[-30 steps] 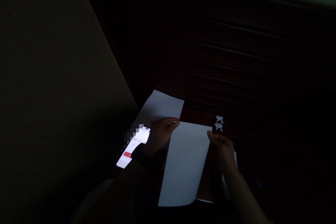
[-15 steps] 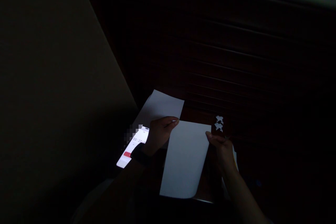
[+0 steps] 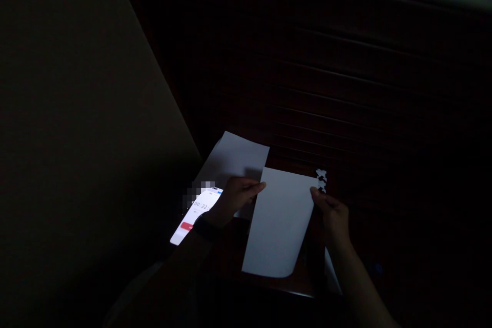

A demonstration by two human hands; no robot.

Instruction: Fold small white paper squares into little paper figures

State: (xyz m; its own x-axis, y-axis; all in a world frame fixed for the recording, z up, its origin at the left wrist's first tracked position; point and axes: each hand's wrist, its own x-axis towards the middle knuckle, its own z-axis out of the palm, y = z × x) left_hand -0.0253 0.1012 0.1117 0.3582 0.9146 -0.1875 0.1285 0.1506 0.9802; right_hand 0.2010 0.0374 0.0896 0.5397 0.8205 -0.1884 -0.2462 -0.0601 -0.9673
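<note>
In a very dark room I hold a white sheet of paper (image 3: 279, 220) over a small dark table (image 3: 230, 256). My left hand (image 3: 234, 200) pinches the sheet's left edge near its top corner. My right hand (image 3: 332, 212) pinches the right edge near the other top corner. The sheet's lower end curls a little. A dark band sits on my left wrist.
A second white sheet (image 3: 234, 156) lies on the table behind my left hand. A lit phone (image 3: 196, 215) showing a timer and a red button lies to the left. Small white folded paper pieces (image 3: 321, 179) sit by my right hand. Dark wooden panelling rises behind.
Both hands have pushed the sheet up and away from me, and slightly right. Its lower edge now lies higher in view, and its top edge has reached the folded pieces.
</note>
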